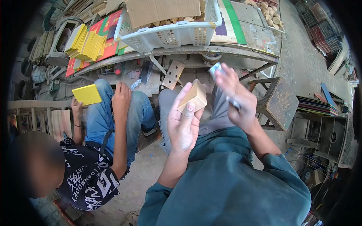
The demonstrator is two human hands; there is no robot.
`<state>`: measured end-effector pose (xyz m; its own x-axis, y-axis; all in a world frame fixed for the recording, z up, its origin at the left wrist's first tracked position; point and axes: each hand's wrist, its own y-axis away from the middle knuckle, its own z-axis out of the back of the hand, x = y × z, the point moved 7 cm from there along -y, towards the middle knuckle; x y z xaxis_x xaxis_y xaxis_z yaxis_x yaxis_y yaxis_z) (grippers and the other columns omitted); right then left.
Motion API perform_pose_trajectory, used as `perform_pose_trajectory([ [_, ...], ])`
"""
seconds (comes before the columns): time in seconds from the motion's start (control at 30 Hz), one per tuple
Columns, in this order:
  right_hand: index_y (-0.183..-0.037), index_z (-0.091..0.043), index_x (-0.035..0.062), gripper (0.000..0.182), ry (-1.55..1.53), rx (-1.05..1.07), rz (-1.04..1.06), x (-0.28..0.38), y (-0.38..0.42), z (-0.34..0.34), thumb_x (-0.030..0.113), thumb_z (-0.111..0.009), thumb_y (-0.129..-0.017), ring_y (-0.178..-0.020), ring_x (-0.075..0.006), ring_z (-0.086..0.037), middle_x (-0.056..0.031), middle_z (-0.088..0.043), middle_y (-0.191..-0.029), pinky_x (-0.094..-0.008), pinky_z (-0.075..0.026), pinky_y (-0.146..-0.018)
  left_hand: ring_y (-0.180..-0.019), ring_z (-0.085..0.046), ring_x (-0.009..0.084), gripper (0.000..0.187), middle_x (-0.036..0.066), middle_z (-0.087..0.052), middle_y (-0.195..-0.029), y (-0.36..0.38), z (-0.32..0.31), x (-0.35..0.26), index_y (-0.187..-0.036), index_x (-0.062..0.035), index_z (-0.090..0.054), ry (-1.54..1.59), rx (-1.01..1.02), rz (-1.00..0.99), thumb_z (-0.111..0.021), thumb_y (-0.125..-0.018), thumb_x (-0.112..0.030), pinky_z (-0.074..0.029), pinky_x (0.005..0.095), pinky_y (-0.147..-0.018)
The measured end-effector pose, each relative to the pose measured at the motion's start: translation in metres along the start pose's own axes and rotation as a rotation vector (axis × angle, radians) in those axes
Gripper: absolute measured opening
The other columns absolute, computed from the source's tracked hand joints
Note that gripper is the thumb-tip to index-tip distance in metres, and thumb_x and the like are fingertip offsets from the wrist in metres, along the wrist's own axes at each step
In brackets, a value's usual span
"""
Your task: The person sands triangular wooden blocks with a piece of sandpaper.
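A small wooden block with a triangular face point(194, 98) is held in my left hand point(184, 126), the thumb pressed on its near face and the fingers behind it. To the right of the block, my right hand point(239, 98) is raised and blurred by motion. Its fingers hold a small pale-blue and white piece point(215, 69) that I cannot make out clearly. The two hands are apart, and the piece does not touch the block.
A white plastic basket point(169, 37) of wooden pieces stands on the bench ahead, beside stacked yellow boards point(86, 43). At left, a seated co-worker holds a yellow block point(87, 94). A wooden stool point(278, 105) stands at right.
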<state>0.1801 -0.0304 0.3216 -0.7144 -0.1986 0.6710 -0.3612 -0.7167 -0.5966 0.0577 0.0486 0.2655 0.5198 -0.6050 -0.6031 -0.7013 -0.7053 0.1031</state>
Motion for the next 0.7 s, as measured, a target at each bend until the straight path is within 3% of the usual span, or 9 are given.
perform_pose_trajectory([
  [0.1,-0.118,-0.063,0.0074,0.047,0.076,0.366,0.197,0.033,0.008,-0.019,0.000,-0.065,-0.072,-0.128,-0.0346,-0.045,-0.0112,-0.058,-0.127,-0.0437,-0.033,-0.107,-0.122,-0.049,0.0263,0.053,0.022,-0.044,-0.134,-0.002,0.005,0.004,-0.137,0.0111,-0.027,-0.025,-0.017,-0.023,-0.052,-0.094,-0.007,-0.043,0.0366,-0.103],
  [0.23,-0.113,-0.066,0.0079,0.033,0.227,0.133,-0.007,-0.016,-0.004,-0.004,0.005,-0.056,-0.082,-0.125,-0.0317,-0.049,-0.0103,-0.061,-0.123,-0.0445,-0.035,-0.106,-0.122,-0.049,0.0276,0.053,0.024,-0.043,-0.134,0.005,-0.006,-0.005,-0.136,0.0129,-0.027,-0.049,-0.011,-0.106,-0.052,-0.094,-0.008,-0.044,0.0401,-0.101],
  [0.27,-0.113,-0.066,0.0079,0.033,0.228,0.131,-0.003,-0.012,-0.003,-0.002,0.005,-0.056,-0.082,-0.125,-0.0317,-0.049,-0.0103,-0.061,-0.123,-0.0445,-0.035,-0.106,-0.122,-0.049,0.0288,0.053,0.024,-0.042,-0.135,0.004,-0.008,-0.008,-0.135,0.0137,-0.026,-0.099,-0.004,-0.133,-0.051,-0.094,-0.009,-0.044,0.0418,-0.102],
  [0.33,-0.119,-0.063,0.0071,0.042,0.132,0.254,0.324,0.026,0.008,-0.008,0.002,-0.059,-0.077,-0.125,-0.0331,-0.049,-0.0107,-0.060,-0.124,-0.0445,-0.035,-0.105,-0.124,-0.047,0.0306,0.053,0.025,-0.041,-0.135,0.002,-0.003,-0.006,-0.135,0.0144,-0.026,-0.144,-0.023,-0.151,-0.051,-0.095,-0.010,-0.042,0.0439,-0.104],
  [0.4,-0.118,-0.063,0.0071,0.041,0.085,0.350,0.266,0.032,0.005,-0.017,0.002,-0.060,-0.077,-0.124,-0.0336,-0.049,-0.0110,-0.060,-0.124,-0.0451,-0.036,-0.105,-0.125,-0.046,0.0323,0.054,0.026,-0.040,-0.135,0.004,-0.002,-0.006,-0.135,0.0152,-0.025,-0.198,-0.032,-0.152,-0.051,-0.095,-0.011,-0.040,0.0460,-0.105],
  [0.5,-0.112,-0.067,0.0074,0.030,0.206,0.110,0.047,-0.009,-0.006,-0.004,0.009,-0.056,-0.083,-0.123,-0.0305,-0.051,-0.0090,-0.062,-0.122,-0.0434,-0.037,-0.104,-0.122,-0.048,0.0295,0.053,0.025,-0.044,-0.133,0.008,-0.014,-0.010,-0.135,0.0145,-0.028,-0.065,-0.015,-0.168,-0.052,-0.094,-0.010,-0.041,0.0416,-0.105],
  [0.6,-0.117,-0.064,0.0065,0.039,0.086,0.278,0.372,0.032,0.008,-0.012,0.007,-0.061,-0.078,-0.124,-0.0324,-0.050,-0.0095,-0.059,-0.126,-0.0446,-0.037,-0.104,-0.123,-0.049,0.0294,0.053,0.025,-0.043,-0.134,0.010,-0.006,-0.010,-0.135,0.0144,-0.028,-0.168,-0.091,-0.182,-0.052,-0.095,-0.010,-0.040,0.0403,-0.105],
  [0.63,-0.116,-0.064,0.0059,0.038,0.104,0.389,0.324,0.040,0.008,-0.020,0.007,-0.061,-0.079,-0.123,-0.0329,-0.050,-0.0098,-0.060,-0.125,-0.0466,-0.036,-0.104,-0.123,-0.049,0.0294,0.053,0.025,-0.043,-0.134,0.011,-0.005,-0.009,-0.135,0.0144,-0.028,-0.173,-0.091,-0.174,-0.052,-0.095,-0.010,-0.040,0.0403,-0.105],
  [0.7,-0.114,-0.065,0.0061,0.034,0.191,0.298,0.221,0.014,-0.001,-0.018,0.009,-0.058,-0.081,-0.123,-0.0316,-0.051,-0.0091,-0.060,-0.124,-0.0460,-0.036,-0.104,-0.122,-0.049,0.0283,0.052,0.025,-0.044,-0.134,0.009,-0.006,-0.009,-0.135,0.0146,-0.028,-0.148,-0.064,-0.200,-0.051,-0.095,-0.009,-0.039,0.0377,-0.105],
])
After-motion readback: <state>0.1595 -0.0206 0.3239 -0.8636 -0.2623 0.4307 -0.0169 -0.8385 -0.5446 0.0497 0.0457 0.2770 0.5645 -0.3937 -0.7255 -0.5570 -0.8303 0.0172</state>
